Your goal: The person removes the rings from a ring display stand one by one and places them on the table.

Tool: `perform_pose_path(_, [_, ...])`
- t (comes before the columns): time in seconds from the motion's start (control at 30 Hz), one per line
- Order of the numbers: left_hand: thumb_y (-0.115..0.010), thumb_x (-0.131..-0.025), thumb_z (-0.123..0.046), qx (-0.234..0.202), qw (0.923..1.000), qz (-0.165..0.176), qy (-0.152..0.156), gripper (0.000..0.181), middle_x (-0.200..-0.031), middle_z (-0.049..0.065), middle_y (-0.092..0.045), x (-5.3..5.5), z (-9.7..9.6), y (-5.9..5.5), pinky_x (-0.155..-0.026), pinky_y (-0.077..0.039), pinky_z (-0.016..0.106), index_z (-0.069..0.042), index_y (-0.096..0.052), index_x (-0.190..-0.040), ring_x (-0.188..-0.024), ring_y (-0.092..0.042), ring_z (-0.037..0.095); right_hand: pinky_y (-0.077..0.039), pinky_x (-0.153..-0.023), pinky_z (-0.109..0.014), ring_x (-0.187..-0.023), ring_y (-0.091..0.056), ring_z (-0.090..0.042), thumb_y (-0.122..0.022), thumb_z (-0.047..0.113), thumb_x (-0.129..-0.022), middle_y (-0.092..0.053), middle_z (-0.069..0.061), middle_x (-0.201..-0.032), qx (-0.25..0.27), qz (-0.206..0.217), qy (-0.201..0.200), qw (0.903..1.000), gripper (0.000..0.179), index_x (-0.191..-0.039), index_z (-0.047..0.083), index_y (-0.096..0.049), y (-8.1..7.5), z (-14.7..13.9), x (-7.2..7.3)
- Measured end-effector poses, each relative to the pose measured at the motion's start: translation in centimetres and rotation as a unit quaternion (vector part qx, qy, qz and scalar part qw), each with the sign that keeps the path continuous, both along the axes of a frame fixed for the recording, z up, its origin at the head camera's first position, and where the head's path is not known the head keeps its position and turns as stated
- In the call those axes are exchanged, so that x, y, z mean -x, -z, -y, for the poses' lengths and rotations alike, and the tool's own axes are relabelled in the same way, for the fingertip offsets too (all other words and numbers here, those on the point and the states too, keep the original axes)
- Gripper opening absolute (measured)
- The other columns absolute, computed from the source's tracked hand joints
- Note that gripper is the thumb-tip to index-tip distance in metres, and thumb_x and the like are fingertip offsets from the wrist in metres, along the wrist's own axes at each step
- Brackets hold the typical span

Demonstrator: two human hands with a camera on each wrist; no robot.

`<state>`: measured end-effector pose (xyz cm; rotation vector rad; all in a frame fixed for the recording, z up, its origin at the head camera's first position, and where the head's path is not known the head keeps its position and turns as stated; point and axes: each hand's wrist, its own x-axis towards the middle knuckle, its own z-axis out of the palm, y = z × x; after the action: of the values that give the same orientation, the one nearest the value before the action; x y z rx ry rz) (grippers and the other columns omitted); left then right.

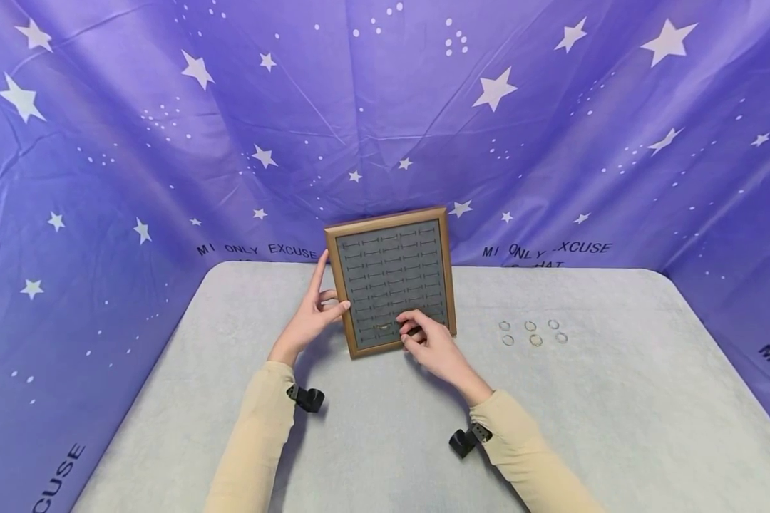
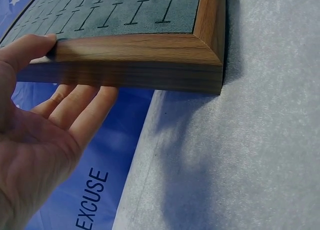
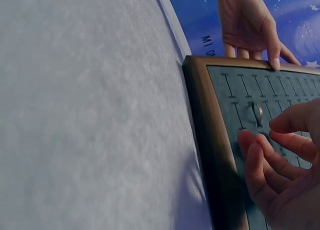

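Observation:
A wood-framed ring display board (image 1: 394,249) with slotted dark grey fabric stands tilted on the table. My left hand (image 1: 314,313) grips its left edge, thumb on the front of the frame and fingers behind, as the left wrist view shows. One ring (image 3: 257,113) sits upright in a slot low on the board. Just to the right of that ring is my right hand (image 1: 430,345), its bent fingertips (image 3: 252,157) close over the fabric. I cannot tell whether they pinch another ring, since the fingers cover that spot.
Several loose rings (image 1: 535,340) lie in two rows on the grey table (image 1: 590,427), right of the board. A purple star-patterned cloth (image 1: 391,107) hangs behind the table and along its sides. Dark wrist cameras (image 1: 465,442) sit on both sleeves.

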<state>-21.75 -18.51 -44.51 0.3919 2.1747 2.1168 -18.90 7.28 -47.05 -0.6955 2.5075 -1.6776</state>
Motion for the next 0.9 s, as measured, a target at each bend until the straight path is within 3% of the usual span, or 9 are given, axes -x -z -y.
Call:
perform_pose_path(0.2, [-0.061, -0.091, 0.005, 0.007, 0.9999, -0.009, -0.005, 0.099, -0.113, 0.029, -0.058, 0.2, 0.0, 0.5, -0.075, -0.057, 0.041, -0.043, -0.003, -0.154, -0.092, -0.062, 0.025, -0.053, -0.061, -0.027, -0.075, -0.061, -0.014, -0.060, -0.004, -0.089, -0.063, -0.011, -0.096, -0.023, -0.020, -0.008, 0.9995, 0.030, -0.118, 0.004, -0.062, 0.1, 1.1, 0.0])
perform_pose_path(0.43, [-0.062, -0.092, 0.002, 0.006, 0.9997, -0.021, -0.009, 0.097, -0.114, 0.028, -0.059, 0.2, 0.2, 0.7, -0.074, -0.057, 0.042, -0.053, -0.007, -0.150, -0.092, -0.064, 0.024, -0.051, -0.062, -0.025, -0.073, -0.058, -0.011, -0.063, 0.001, -0.089, -0.061, -0.005, -0.088, -0.039, -0.042, 0.011, 0.9983, 0.019, -0.107, 0.004, -0.067, 0.2, 2.3, 0.0])
perform_pose_path(0.9, [-0.061, -0.092, 0.003, 0.001, 0.9998, -0.017, -0.006, 0.097, -0.115, 0.028, -0.057, 0.1, 0.0, 0.7, -0.076, -0.057, 0.041, -0.052, -0.007, -0.150, -0.093, -0.063, 0.023, -0.045, -0.060, -0.024, -0.067, -0.051, -0.010, -0.066, 0.000, -0.083, -0.053, 0.002, -0.076, -0.053, -0.073, 0.077, 0.9928, 0.009, -0.085, 0.008, -0.062, 0.4, 3.4, 0.0])
